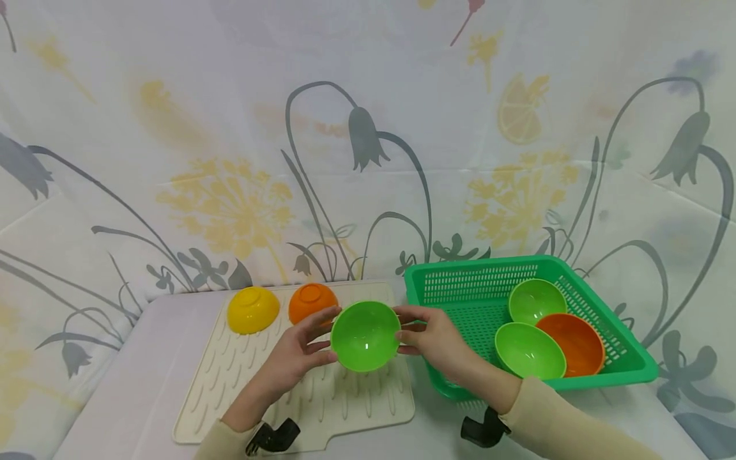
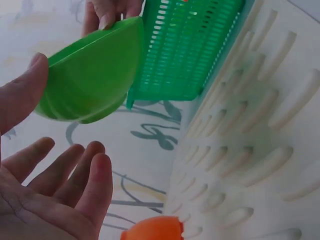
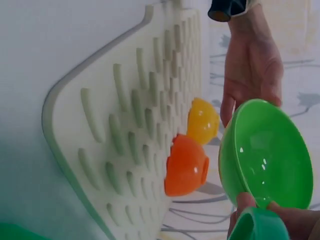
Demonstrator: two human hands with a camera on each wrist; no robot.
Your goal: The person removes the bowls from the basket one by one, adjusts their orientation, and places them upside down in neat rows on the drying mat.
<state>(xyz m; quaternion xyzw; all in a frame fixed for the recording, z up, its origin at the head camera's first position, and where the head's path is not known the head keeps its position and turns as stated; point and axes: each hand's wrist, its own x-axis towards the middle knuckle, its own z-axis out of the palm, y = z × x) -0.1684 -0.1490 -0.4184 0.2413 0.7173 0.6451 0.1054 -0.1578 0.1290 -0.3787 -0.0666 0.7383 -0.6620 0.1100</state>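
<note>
The right hand grip pinches the rim of the green bowl, held above the cream mat. The left hand grip is spread, thumb at the bowl's side.

Left of the green bowl, the left hand extends its fingers, thumb perhaps touching; opposite, the right hand pinches it.

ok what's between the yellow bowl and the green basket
In the head view, the upturned orange bowl sits between them on the mat, and the held green bowl also shows there.
</note>
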